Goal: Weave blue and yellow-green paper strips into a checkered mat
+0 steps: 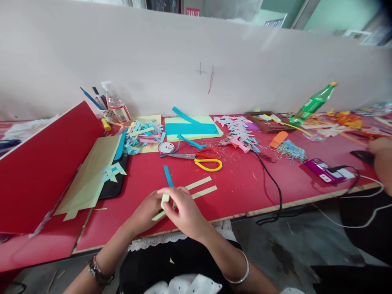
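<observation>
My left hand (147, 211) and my right hand (186, 210) meet over the front edge of the red table. Between them are pale yellow-green paper strips (204, 191), two long ends of which stick out to the right. A folded bit of strip (165, 201) shows between my right thumb and index finger. One blue paper strip (168, 175) juts up past my knuckles. Both hands have their fingers closed around the strips, and my right hand partly covers the left. Beyond them lie scissors (208, 164) with red and yellow handles.
A pink glue gun (235, 142) with a black cord lies behind, near woven paper pieces (241, 126). Cut paper scraps (142, 136) are piled at back left. A red board (45, 171) leans at left. At right are a green bottle (314, 105), a purple power strip (324, 170) and another person's arm (382, 159).
</observation>
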Demonstrator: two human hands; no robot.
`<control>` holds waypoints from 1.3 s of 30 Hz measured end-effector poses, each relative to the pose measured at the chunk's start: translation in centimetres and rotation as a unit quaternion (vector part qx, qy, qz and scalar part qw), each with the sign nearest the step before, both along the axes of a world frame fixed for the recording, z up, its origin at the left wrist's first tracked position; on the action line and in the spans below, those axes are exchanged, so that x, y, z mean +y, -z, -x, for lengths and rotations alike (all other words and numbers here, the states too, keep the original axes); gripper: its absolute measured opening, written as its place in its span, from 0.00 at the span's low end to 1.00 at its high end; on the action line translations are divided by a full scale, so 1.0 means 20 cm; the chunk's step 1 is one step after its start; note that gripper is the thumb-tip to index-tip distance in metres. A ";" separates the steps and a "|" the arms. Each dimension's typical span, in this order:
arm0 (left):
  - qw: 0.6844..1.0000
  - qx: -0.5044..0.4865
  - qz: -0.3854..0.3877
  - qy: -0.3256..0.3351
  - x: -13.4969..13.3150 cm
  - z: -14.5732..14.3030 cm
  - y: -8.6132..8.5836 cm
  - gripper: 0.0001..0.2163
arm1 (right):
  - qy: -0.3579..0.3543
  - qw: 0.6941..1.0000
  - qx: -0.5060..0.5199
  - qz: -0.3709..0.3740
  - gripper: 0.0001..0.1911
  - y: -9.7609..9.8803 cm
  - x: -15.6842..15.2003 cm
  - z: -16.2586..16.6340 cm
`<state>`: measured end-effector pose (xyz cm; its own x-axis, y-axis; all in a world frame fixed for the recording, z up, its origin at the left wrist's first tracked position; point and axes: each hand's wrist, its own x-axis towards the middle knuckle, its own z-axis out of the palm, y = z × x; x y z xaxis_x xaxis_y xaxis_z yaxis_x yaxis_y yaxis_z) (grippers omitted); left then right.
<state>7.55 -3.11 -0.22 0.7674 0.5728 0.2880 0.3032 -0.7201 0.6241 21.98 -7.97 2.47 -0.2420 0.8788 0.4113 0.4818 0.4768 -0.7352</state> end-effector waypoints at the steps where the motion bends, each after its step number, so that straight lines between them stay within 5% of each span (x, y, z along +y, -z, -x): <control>1: 1.000 -0.001 0.000 0.017 0.00 0.00 0.00 0.09 | 0.012 1.000 0.013 0.009 0.16 0.00 0.00 -0.01; 6: 0.999 0.005 -0.018 0.049 0.02 -0.01 -0.01 0.07 | 0.044 0.999 0.017 0.015 0.18 0.01 0.02 -0.04; 16: 0.997 0.035 0.037 0.050 0.03 0.00 -0.01 0.11 | 0.213 0.956 -0.190 -0.075 0.17 0.02 0.10 -0.10; 27: 0.998 0.020 0.060 0.029 0.02 0.00 0.00 0.11 | 0.013 0.983 -0.180 -0.021 0.17 -0.07 0.16 -0.08; 34: 0.996 0.019 0.083 0.024 0.02 0.01 0.01 0.12 | -0.102 0.987 -0.120 0.013 0.16 -0.23 0.50 -0.26; 36: 0.995 0.011 0.091 0.029 0.02 0.01 0.01 0.12 | -0.059 0.992 -0.107 0.003 0.15 -0.23 0.65 -0.31; 39: 0.996 0.000 0.088 0.029 0.02 0.01 0.00 0.12 | 0.060 0.973 -0.223 -0.024 0.17 -0.17 0.85 -0.34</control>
<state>7.45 -2.65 -0.28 0.8004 0.5697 0.1865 0.2655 -0.6159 0.7418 28.86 9.08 5.97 -0.3027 0.8941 0.3302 0.8015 0.4263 -0.4194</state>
